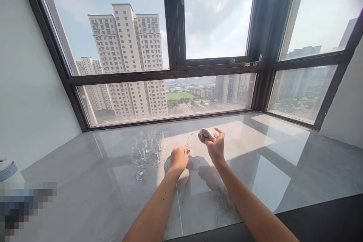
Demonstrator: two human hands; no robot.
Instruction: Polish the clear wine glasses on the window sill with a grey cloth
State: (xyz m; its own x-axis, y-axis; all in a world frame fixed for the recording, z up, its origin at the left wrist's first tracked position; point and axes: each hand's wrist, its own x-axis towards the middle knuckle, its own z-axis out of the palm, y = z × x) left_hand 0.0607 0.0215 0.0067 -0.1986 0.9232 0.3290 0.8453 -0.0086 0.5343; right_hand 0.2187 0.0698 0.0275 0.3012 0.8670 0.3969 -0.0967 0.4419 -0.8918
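My left hand [179,157] is closed around the lower part of a clear stemmed glass [193,140], which it holds tilted above the sill with the bowl toward the right. Bunched in my right hand [216,146] is a light-coloured cloth [206,135], right at the rim of that glass. Whether the cloth reaches inside the bowl I cannot tell. Left of my hands, several more clear stemmed glasses [138,154] stand upright in a close group.
The glossy grey stone windowsill [113,200] spreads beneath everything, with bright sun reflections. A dark window frame [159,77] rises behind it. A white container with a blue band [8,171] stands at the far left, partly cut off. The sill's front edge runs at the lower right.
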